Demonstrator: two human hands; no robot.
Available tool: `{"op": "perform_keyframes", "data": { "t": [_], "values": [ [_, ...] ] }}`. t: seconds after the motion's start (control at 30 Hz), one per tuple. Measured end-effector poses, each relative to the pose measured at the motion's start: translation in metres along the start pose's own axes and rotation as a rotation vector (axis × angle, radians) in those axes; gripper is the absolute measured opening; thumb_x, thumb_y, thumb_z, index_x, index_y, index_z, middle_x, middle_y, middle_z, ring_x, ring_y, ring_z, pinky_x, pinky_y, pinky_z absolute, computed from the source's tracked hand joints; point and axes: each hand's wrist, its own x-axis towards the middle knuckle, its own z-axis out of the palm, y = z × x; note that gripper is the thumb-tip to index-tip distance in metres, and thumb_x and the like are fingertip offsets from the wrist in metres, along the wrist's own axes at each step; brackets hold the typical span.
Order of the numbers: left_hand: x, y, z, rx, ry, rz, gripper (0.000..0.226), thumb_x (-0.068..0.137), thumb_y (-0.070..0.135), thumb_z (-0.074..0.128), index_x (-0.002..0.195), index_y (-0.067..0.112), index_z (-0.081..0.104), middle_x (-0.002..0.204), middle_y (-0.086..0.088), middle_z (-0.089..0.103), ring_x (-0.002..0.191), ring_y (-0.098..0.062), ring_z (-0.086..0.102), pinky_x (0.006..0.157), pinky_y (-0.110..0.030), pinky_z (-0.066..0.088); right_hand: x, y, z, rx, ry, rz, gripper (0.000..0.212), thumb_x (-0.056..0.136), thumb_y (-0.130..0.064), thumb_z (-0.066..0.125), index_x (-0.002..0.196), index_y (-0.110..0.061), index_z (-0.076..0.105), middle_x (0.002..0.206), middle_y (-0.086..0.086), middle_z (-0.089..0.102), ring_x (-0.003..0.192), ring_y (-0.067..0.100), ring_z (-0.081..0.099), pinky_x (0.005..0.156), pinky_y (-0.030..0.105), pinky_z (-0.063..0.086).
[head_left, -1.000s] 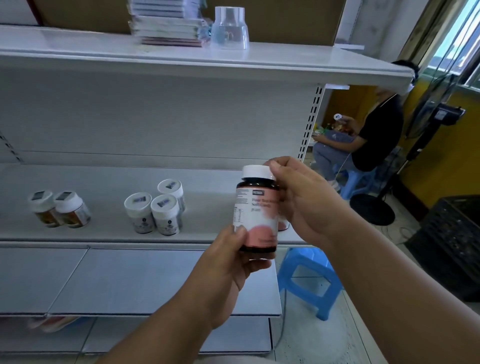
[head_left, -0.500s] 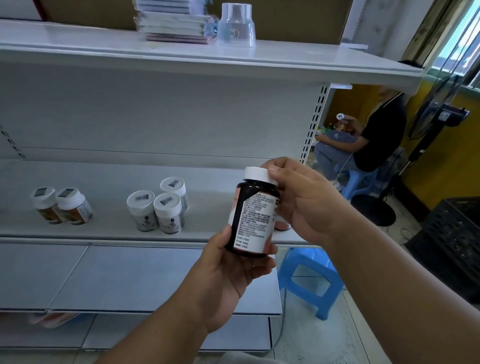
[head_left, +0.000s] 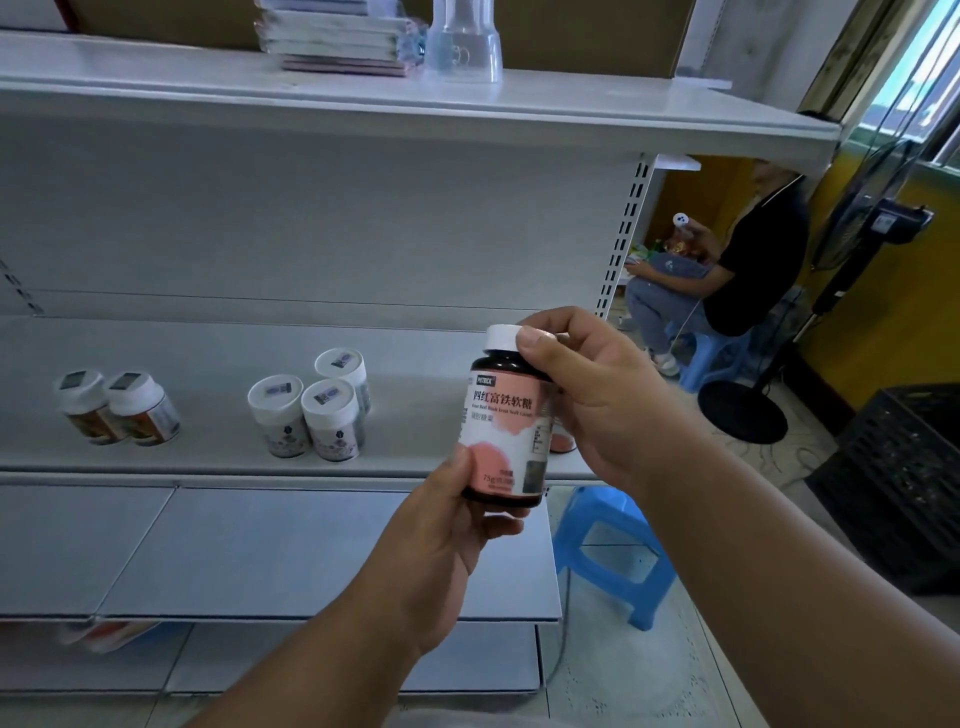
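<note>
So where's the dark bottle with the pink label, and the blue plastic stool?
Dark bottle with the pink label (head_left: 501, 431), head view, middle of its label.
Blue plastic stool (head_left: 602, 506), head view, on its seat.

The bottle (head_left: 503, 364) has turned. Half a second ago its white text panel faced forward; now the pink front label (head_left: 493, 462) does, and it stands upright.

Pink-and-white label (head_left: 493, 436) on the dark bottle (head_left: 500, 362): large characters 四红富铁软糖 are read. A small dark brand tag sits above them, its letters too blurred to confirm. The English line beneath is partly legible, ending "Soft Candy". "75g" is read near the label's foot. Lid stickers (head_left: 323, 398) on the white jars (head_left: 335, 439): print unreadable.
</note>
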Motion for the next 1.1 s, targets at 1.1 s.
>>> {"op": "perform_keyframes", "data": {
  "t": [1.1],
  "values": [
    [-0.015,0.058,0.014,0.393,-0.088,-0.084,0.052,0.065,0.061,0.072,0.082,0.012,0.079,0.079,-0.016,0.071,0.07,-0.028,0.061,0.066,-0.035,0.052,-0.009,-0.006,-0.023,-0.045,-0.027,0.14,0.039,0.086,-0.041,0.067,0.1,-0.005,0.066,0.091,0.017,0.072,0.084,0.037,0.069,0.078,0.048,0.059]
  ]
}}
